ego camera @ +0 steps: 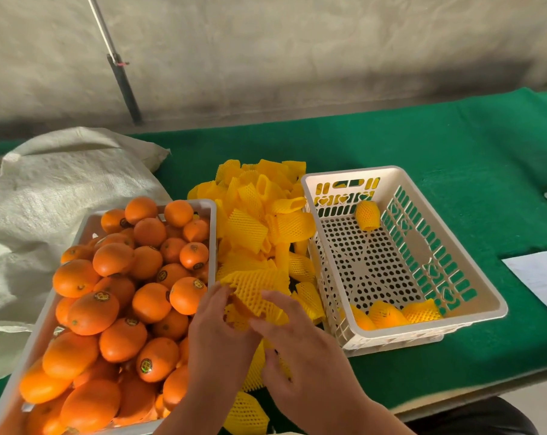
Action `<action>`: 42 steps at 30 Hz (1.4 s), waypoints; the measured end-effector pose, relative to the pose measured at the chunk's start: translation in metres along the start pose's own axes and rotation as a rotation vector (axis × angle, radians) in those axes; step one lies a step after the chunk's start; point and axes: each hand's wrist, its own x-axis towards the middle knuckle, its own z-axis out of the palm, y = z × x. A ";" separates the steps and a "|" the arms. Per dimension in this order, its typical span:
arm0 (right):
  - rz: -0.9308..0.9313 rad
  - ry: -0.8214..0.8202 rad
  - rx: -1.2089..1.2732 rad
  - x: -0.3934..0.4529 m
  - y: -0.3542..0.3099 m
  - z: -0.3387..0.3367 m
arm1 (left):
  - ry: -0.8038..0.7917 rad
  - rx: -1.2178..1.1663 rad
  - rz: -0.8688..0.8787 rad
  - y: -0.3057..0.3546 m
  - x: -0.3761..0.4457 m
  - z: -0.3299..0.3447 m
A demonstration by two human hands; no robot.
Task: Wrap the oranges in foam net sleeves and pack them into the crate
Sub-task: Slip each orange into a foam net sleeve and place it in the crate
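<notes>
A person's two hands meet over a green-covered table (422, 146), working a yellow foam net sleeve (256, 293) between them. The left hand (217, 334) curls its fingers against the sleeve's near left edge, while the right hand (300, 350) reaches in from the right with its fingers (278, 304) bent over the netting; an orange shows only faintly through the mesh, and whether it sits fully inside cannot be told.

To the left, a pale tray (214, 221) is heaped with loose oranges (121, 296), many bearing small round dark stickers. Between that tray and the crate lies a pile of empty foam net sleeves (262, 215), tumbled over one another and spilling toward the near edge of the table.

To the right stands the white perforated crate (473, 277), its walls cut with slots and heart shapes. Three wrapped oranges (391, 313) lie side by side along its near wall, and a fourth sleeved orange (367, 215) rests apart at the far end, close to the back wall.

A woven grey sack (55, 189) is bunched behind and beside the orange tray. A sheet of white paper (542, 277) lies at the table's right edge. A dark pole (123, 80) leans against the pale fabric backdrop (297, 51) beyond the table.
</notes>
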 end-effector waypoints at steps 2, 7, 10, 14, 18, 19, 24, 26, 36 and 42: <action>0.063 0.149 0.137 -0.008 0.004 -0.002 | 0.043 -0.042 0.063 0.006 -0.001 -0.007; 0.942 0.043 1.061 0.013 0.002 -0.012 | -0.016 -0.009 0.274 0.014 -0.008 -0.011; 0.939 -0.095 1.493 0.021 -0.001 -0.013 | -0.107 0.055 0.385 0.009 -0.015 0.000; 0.899 0.080 1.546 0.026 -0.003 -0.009 | -0.164 0.171 0.419 0.017 -0.019 0.008; 0.899 0.219 1.366 0.033 0.026 -0.023 | -0.224 0.211 0.548 0.008 -0.019 0.001; 0.911 0.263 1.312 0.035 0.039 -0.033 | -0.253 0.237 0.543 0.001 -0.017 -0.004; 0.990 0.307 0.668 0.045 0.134 -0.097 | -0.253 0.584 0.336 -0.056 -0.004 -0.034; 1.044 0.271 0.365 0.043 0.182 -0.115 | -0.286 0.703 0.241 -0.077 -0.004 -0.037; 1.071 -0.343 -0.496 0.023 0.310 -0.124 | -0.224 0.735 0.183 -0.093 -0.012 -0.018; 1.129 -0.418 -0.606 0.013 0.329 -0.113 | -0.194 0.734 0.213 -0.098 -0.011 -0.017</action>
